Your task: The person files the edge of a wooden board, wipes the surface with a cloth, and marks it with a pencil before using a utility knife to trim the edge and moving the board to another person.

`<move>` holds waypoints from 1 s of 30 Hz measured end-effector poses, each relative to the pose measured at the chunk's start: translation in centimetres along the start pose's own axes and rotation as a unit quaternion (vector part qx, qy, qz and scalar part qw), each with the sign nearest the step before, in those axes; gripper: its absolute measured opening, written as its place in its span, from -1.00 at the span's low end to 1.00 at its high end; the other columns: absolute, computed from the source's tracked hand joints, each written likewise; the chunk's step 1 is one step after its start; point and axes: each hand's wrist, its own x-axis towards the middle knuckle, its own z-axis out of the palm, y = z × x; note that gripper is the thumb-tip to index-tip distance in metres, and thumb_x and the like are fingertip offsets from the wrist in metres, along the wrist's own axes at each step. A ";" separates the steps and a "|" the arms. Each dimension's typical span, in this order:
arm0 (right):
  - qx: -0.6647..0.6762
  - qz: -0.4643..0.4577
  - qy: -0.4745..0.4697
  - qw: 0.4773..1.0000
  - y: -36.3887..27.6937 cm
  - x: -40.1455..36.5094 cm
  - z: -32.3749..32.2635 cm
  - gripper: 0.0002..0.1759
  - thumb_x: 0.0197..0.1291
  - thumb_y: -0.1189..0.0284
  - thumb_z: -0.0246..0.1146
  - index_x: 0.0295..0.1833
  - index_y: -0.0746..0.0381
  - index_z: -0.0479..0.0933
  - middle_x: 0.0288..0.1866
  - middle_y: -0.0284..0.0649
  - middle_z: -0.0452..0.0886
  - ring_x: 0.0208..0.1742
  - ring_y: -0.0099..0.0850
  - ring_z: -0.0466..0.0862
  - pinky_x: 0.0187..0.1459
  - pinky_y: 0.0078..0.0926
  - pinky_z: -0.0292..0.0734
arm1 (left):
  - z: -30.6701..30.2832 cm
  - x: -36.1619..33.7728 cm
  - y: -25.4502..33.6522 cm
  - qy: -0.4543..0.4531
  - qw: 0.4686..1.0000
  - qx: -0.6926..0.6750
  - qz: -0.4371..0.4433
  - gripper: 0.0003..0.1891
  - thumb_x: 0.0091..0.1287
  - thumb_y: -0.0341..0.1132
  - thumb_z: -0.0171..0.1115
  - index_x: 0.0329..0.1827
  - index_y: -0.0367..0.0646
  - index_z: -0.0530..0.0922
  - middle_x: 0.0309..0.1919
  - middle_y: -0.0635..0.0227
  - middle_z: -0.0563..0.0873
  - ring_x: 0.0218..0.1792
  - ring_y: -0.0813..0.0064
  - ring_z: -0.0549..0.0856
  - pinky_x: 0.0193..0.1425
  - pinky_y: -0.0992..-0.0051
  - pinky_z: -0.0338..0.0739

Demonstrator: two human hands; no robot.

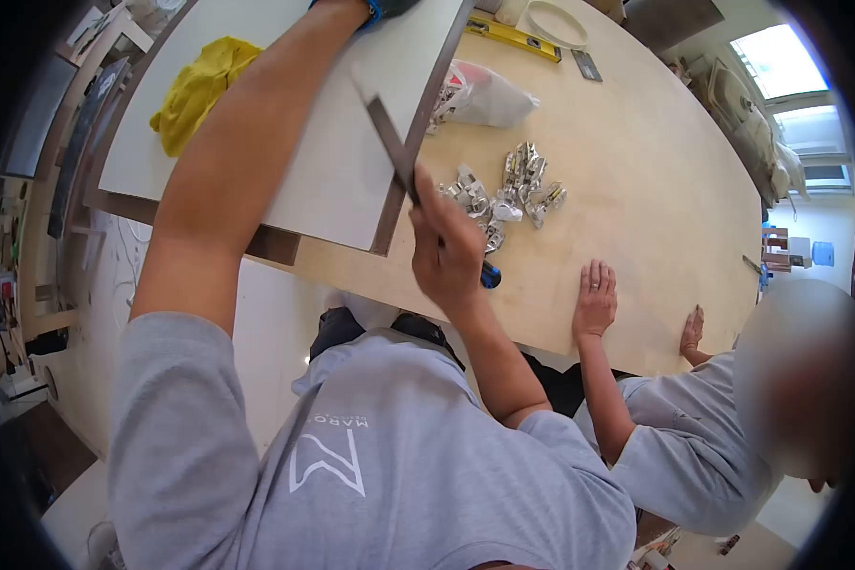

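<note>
My right hand (451, 252) is closed around a flat, dark metal strip (388, 133) like a file, its far end blurred over the edge of a white panel (337, 195) with brown edges. My left arm reaches across this panel, and only part of my left hand (394, 6), in a dark glove with a blue cuff, shows at the top edge; its fingers are out of view. A yellow cloth (204, 90) lies on the panel beside my left forearm. Just past my right hand is a pile of silver cabinet hinges (522, 180). A blue-and-black handle (489, 275) sticks out beside my right wrist.
A plastic bag (494, 95) of hinges lies on the wooden table (655, 190). Further back are a yellow spirit level (513, 38), a pale ring-shaped band (556, 24) and a small dark flat piece (587, 66). At right, another person rests both hands (595, 299) on the tabletop.
</note>
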 end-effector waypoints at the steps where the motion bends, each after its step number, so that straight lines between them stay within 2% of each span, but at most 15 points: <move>1: -0.005 -0.005 0.007 1.000 0.3 1.1 0.2 -0.39 0.16 0.69 0.32 0.38 0.20 0.53 -0.57 -0.17 0.29 -0.59 -0.33 0.34 -0.52 -0.37 0.32 | 0.1 0.3 -0.3 0.011 1.000 -0.005 0.003 -0.53 0.43 -0.02 -0.11 -0.03 -0.11 0.73 -0.01 -0.03 0.76 0.05 0.00 0.73 0.24 0.08 0.50; 3: -0.002 -0.007 0.006 1.000 -0.1 0.8 0.2 -0.39 0.17 0.69 0.32 0.37 0.21 0.53 -0.58 -0.17 0.29 -0.60 -0.33 0.34 -0.52 -0.39 0.34 | -0.1 0.8 -0.3 0.020 1.000 -0.002 0.014 -0.53 0.43 -0.02 -0.10 -0.05 -0.11 0.73 -0.02 -0.03 0.76 0.03 -0.01 0.73 0.23 0.09 0.50; 6: 0.050 0.013 -0.031 0.998 -1.2 -3.6 0.1 -0.40 0.20 0.68 0.30 0.39 0.22 0.51 -0.58 -0.14 0.32 -0.59 -0.31 0.37 -0.49 -0.42 0.37 | -0.4 0.7 -0.8 0.049 0.998 0.018 0.028 -0.52 0.43 -0.01 -0.09 -0.07 -0.13 0.74 -0.03 -0.04 0.76 0.04 -0.02 0.72 0.23 0.06 0.49; 10: 0.020 -0.012 0.048 0.999 1.9 2.1 2.3 -0.41 0.21 0.69 0.27 0.40 0.23 0.50 -0.55 -0.14 0.38 -0.56 -0.30 0.44 -0.48 -0.40 0.39 | -0.5 1.0 -1.2 0.075 0.996 0.032 0.036 -0.53 0.44 -0.03 -0.10 -0.09 -0.13 0.74 -0.03 -0.04 0.75 0.04 -0.01 0.70 0.26 0.07 0.45; 13: -0.011 -0.011 0.031 0.999 2.0 2.8 2.0 -0.41 0.23 0.68 0.25 0.40 0.23 0.50 -0.53 -0.16 0.42 -0.55 -0.29 0.46 -0.47 -0.37 0.40 | -1.9 1.4 -1.0 0.005 0.998 0.054 0.036 -0.53 0.44 -0.03 -0.10 -0.10 -0.14 0.74 -0.03 -0.04 0.75 0.04 -0.02 0.69 0.26 0.08 0.44; 15: 0.022 -0.022 0.017 0.999 0.6 -0.1 1.6 -0.41 0.24 0.66 0.26 0.41 0.20 0.50 -0.54 -0.16 0.42 -0.55 -0.30 0.46 -0.47 -0.36 0.40 | -2.1 1.1 -0.8 0.035 0.998 0.045 0.038 -0.52 0.44 -0.03 -0.11 -0.12 -0.17 0.74 -0.05 -0.03 0.76 0.08 -0.01 0.67 0.24 0.08 0.45; 17: 0.041 0.009 0.010 0.999 0.1 -0.4 1.5 -0.43 0.25 0.64 0.27 0.41 0.20 0.50 -0.55 -0.13 0.40 -0.56 -0.28 0.43 -0.46 -0.35 0.39 | -1.9 1.0 -0.8 0.057 0.997 0.036 0.038 -0.51 0.44 -0.03 -0.11 -0.13 -0.18 0.74 -0.06 -0.02 0.76 0.11 -0.01 0.66 0.23 0.09 0.46; 20: 0.031 0.025 0.026 0.999 1.9 3.6 2.2 -0.43 0.30 0.62 0.25 0.43 0.17 0.47 -0.54 -0.09 0.41 -0.55 -0.23 0.41 -0.40 -0.30 0.41 | -2.2 1.0 -0.8 0.029 0.998 0.044 0.044 -0.53 0.45 -0.04 -0.10 -0.07 -0.19 0.70 -0.01 -0.04 0.73 0.13 -0.04 0.63 0.27 0.10 0.45; 23: 0.031 0.007 0.042 0.999 3.1 6.7 2.1 -0.42 0.31 0.62 0.24 0.45 0.14 0.45 -0.53 -0.09 0.43 -0.53 -0.21 0.45 -0.39 -0.29 0.41 | 0.5 3.6 -3.4 -0.027 0.995 0.059 0.070 -0.48 0.50 0.11 -0.10 0.32 0.02 0.54 0.21 0.01 0.64 0.24 0.03 0.61 0.38 0.12 0.44; 24: 0.019 -0.006 0.048 0.999 3.5 5.7 2.1 -0.43 0.31 0.61 0.25 0.44 0.12 0.47 -0.52 -0.09 0.46 -0.51 -0.21 0.50 -0.37 -0.31 0.46 | 1.6 3.8 -4.0 0.011 0.997 0.038 0.068 -0.50 0.49 0.09 -0.08 0.28 0.02 0.57 0.19 0.01 0.65 0.23 0.01 0.61 0.37 0.11 0.45; 27: 0.055 0.027 0.038 0.997 3.0 2.2 1.9 -0.46 0.33 0.60 0.24 0.42 0.13 0.49 -0.50 -0.05 0.48 -0.51 -0.22 0.53 -0.35 -0.35 0.51 | 1.5 3.1 -3.2 0.041 0.997 0.043 0.043 -0.50 0.49 0.08 -0.06 0.28 0.02 0.58 0.19 0.03 0.65 0.23 0.02 0.60 0.36 0.11 0.45; 28: 0.024 0.042 0.025 0.999 3.0 2.7 1.6 -0.47 0.32 0.61 0.24 0.40 0.13 0.51 -0.46 -0.02 0.53 -0.52 -0.22 0.54 -0.33 -0.38 0.54 | 1.6 2.9 -3.2 0.062 0.996 0.043 0.038 -0.51 0.48 0.08 -0.04 0.28 0.03 0.58 0.21 0.04 0.65 0.24 0.03 0.60 0.37 0.12 0.45; 30: 0.059 0.071 0.058 0.994 4.6 6.9 2.5 -0.46 0.31 0.61 0.25 0.40 0.11 0.52 -0.44 -0.01 0.55 -0.50 -0.22 0.56 -0.31 -0.37 0.55 | 1.2 2.8 -3.3 0.051 0.996 0.045 0.057 -0.52 0.47 0.09 -0.05 0.24 0.04 0.60 0.21 0.11 0.66 0.22 0.05 0.63 0.33 0.11 0.46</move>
